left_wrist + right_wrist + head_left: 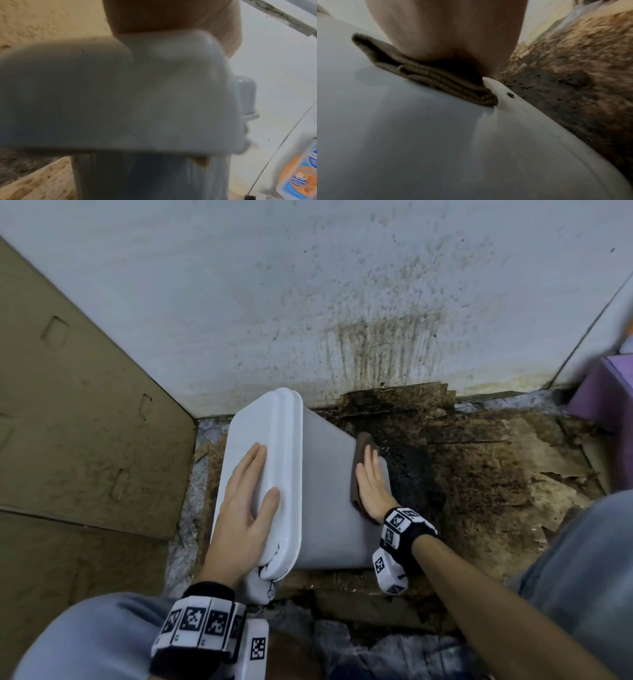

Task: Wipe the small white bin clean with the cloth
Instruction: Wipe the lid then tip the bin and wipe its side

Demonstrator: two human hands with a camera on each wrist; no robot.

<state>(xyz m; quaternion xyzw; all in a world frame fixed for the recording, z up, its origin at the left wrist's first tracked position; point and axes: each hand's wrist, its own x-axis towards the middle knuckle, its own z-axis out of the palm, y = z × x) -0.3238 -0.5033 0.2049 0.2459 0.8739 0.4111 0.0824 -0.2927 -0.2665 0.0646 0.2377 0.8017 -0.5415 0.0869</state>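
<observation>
The small white bin (325, 491) lies tipped on its side on the floor, lid (270, 440) facing left. My left hand (246, 501) rests flat on the lid with straight fingers, steadying it. My right hand (371, 484) presses a folded brown cloth (359, 446) flat against the bin's upper side wall, near its base end. In the right wrist view the ribbed cloth (426, 75) is squeezed under my palm (447, 33) on the bin's wall (402, 135). The left wrist view shows the blurred lid edge (120, 94) close up.
A stained white wall (308, 302) stands behind the bin. The floor (479, 474) to the right is dark, dirty and flaking. Brown cardboard (68, 405) lines the left side. A purple object (603, 392) sits at far right. My knees frame the bottom.
</observation>
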